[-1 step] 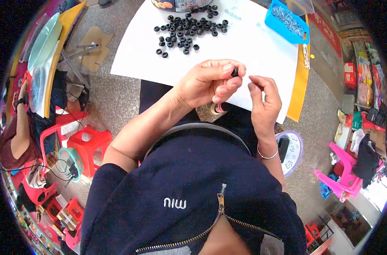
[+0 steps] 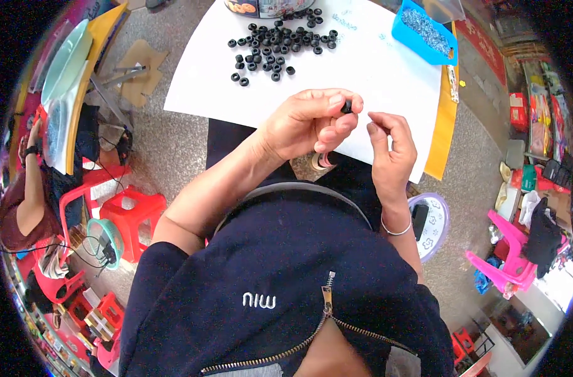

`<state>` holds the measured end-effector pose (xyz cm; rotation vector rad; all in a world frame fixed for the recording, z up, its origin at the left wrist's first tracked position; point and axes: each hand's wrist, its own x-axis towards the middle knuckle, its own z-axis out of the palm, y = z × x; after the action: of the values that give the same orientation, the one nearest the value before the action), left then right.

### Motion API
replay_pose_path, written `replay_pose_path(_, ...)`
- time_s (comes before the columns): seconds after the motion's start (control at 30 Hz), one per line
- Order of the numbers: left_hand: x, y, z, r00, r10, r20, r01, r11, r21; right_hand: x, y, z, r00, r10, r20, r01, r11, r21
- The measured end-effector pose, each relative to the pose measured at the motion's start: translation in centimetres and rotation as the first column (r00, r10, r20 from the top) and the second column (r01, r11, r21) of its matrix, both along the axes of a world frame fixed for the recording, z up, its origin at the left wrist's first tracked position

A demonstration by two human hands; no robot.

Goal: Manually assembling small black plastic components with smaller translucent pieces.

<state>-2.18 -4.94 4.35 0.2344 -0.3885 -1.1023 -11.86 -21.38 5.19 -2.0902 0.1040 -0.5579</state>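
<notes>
Between the thumb and forefinger of my left hand [image 2: 305, 122] is a small black bead [image 2: 347, 107], held up over the near edge of the white tabletop [image 2: 198, 81]. Just to its right, my right hand [image 2: 393, 147] is raised with thumb and forefinger brought close together. Whatever is between those fingertips is too small to make out. The two hands are apart by a narrow gap. Farther back, a loose pile of black beads [image 2: 274, 50] is spread on the white surface.
A blue tray [image 2: 446, 61] of tiny glittery pieces stands at the far right of the table, with small pale bits [image 2: 344, 22] nearby. A printed tub [image 2: 270, 7] is behind the pile. Red stools [image 2: 135, 220] and another person's arm [image 2: 32, 195] are at left.
</notes>
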Motion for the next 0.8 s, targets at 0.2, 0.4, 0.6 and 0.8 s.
replay_pose_path(0.2, -0.2, -0.2, -0.5, 0.995, 0.006, -0.102, -0.011, 0.999, -0.042, 0.2, 0.0, -0.2, 1.0, 0.011, 0.027, -0.011, 1.0, -0.008)
replay_pose_path(0.4, -0.3, 0.1, 0.4, 0.999, 0.01, 0.041, -0.014, 0.996, 0.093, 0.2, -0.1, -0.3, 0.999, 0.019, 0.027, -0.019, 1.0, -0.022)
replay_pose_path(0.6, -0.5, 0.0, 0.1, 0.985, -0.117, -0.127, 0.104, 0.99, -0.097, 0.2, 0.1, -0.2, 1.0, 0.019, -0.014, -0.019, 1.0, -0.004)
replay_pose_path(0.8, -1.2, -0.4, 0.5, 0.993, -0.054, -0.101, 0.046, 0.996, -0.075, 0.1, 0.2, -0.5, 1.0, 0.027, 0.002, -0.027, 0.999, 0.018)
